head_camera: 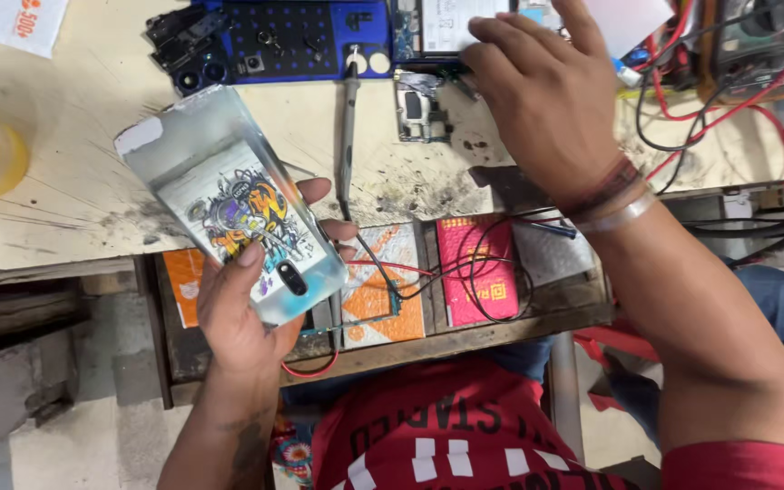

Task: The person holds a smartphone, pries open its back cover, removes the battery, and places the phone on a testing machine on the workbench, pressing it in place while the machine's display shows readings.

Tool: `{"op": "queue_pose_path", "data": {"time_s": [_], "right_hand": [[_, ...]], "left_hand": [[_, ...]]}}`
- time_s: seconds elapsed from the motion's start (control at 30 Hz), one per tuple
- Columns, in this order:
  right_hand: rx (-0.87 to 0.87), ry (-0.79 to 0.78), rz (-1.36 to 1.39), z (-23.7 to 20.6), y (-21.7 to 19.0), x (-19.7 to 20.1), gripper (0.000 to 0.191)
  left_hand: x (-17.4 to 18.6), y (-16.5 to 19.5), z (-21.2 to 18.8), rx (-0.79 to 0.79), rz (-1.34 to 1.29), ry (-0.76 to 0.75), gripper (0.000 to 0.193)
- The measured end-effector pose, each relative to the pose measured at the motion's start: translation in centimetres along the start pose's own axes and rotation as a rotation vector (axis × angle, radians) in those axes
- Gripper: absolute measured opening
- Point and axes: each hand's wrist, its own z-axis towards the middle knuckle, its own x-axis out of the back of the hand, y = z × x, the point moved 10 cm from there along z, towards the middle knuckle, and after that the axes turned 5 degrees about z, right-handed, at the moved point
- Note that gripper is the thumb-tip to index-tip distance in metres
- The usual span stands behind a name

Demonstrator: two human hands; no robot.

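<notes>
Left hand [247, 304] is gripping a clear phone case [229, 204] with cartoon sticker; right hand [546, 95] is resting fingers loose on the opened phone [446, 27], holding nothing.

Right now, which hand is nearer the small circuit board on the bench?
Right. The right hand hovers just right of the small circuit board. The left hand is well below-left, off the bench edge, holding a phone case.

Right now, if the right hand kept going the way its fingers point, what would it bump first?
Probably the opened phone at the table's far edge; the right hand already has its fingertips there, though depth is hard to judge.
</notes>
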Motion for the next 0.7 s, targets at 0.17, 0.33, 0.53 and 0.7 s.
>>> {"op": "queue_pose_path", "data": {"time_s": [0.17,0.33,0.53,0.7], "right_hand": [[-0.354,-0.188,0.476,-6.2,-3.1,3.4,0.031],[-0.196,-0.419,0.707,-8.4,-10.9,0.6,0.037],[-0.122,-0.319,0.611,-7.7,-13.3,-0.9,0.033],[-0.165,-0.288,0.566,-7.6,-13.5,-2.4,0.026]], "left_hand": [[-1.3,0.8,-0.4,-0.013,0.001,-0.021,0.062],[-1.2,0.3,-0.4,0.003,-0.007,-0.041,0.062],[-1.1,0.4,-0.8,0.018,0.017,-0.004,0.066],[-1.1,-0.2,-1.2,0.031,-0.033,-0.058,0.067]]}}
